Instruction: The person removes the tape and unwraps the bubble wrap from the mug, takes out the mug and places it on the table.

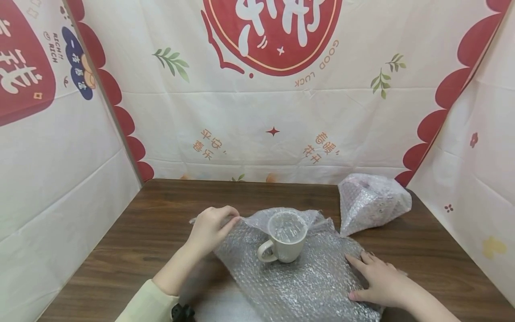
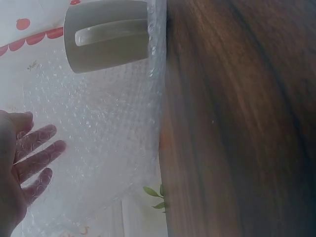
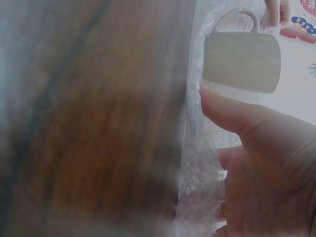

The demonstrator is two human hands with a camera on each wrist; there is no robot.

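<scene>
A cream mug (image 1: 287, 252) stands upright on a sheet of bubble wrap (image 1: 306, 288), its handle toward the left. Bubble wrap shows inside the mug's mouth. At the sheet's far left edge, my left hand (image 1: 211, 227) pinches the wrap between thumb and fingers; the left wrist view has the raised sheet (image 2: 108, 128) standing beside the mug (image 2: 108, 57), with the fingers (image 2: 37, 160) seen through it. My right hand (image 1: 380, 281) rests on the sheet's right side, fingers spread; its thumb (image 3: 222, 106) touches the wrap in the right wrist view.
A bubble-wrapped bundle (image 1: 372, 203) sits at the back right of the brown wooden table (image 1: 169, 201), close to the sheet's far right corner. Printed cloth walls (image 1: 249, 107) enclose the table at the back and both sides.
</scene>
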